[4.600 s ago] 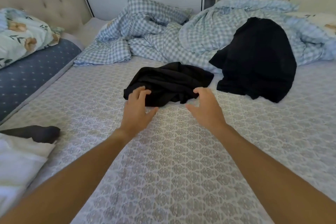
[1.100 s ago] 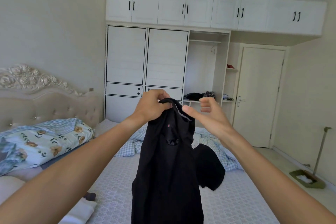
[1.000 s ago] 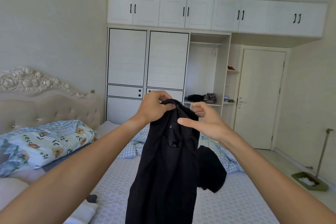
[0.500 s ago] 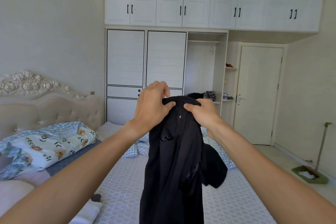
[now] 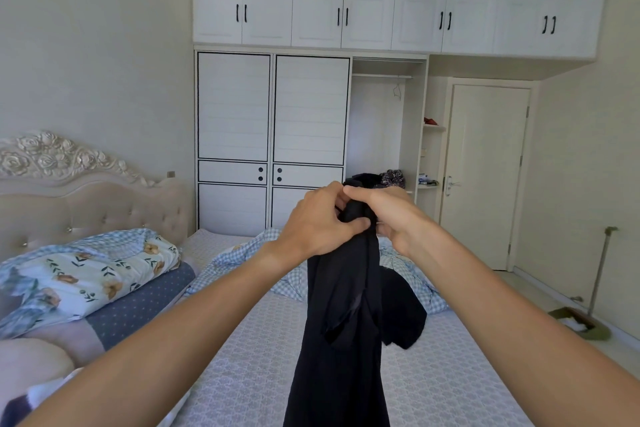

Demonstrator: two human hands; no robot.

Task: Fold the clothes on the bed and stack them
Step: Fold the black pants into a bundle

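Observation:
I hold a black garment up in the air above the bed; it hangs down in a long bunched column. My left hand grips its top edge, thumb across the cloth. My right hand grips the same top edge just to the right, the two hands touching. A second black garment lies further back on the bed, partly hidden behind the hanging one.
A crumpled blue checked blanket lies across the far bed. A floral quilt sits at the headboard on the left. White cloth shows at the lower left. Wardrobe, door and a dustpan stand beyond.
The garment was lifted off the bed into the air. Within the last second my right hand closed on its top edge beside my left, and both hands have drawn together.

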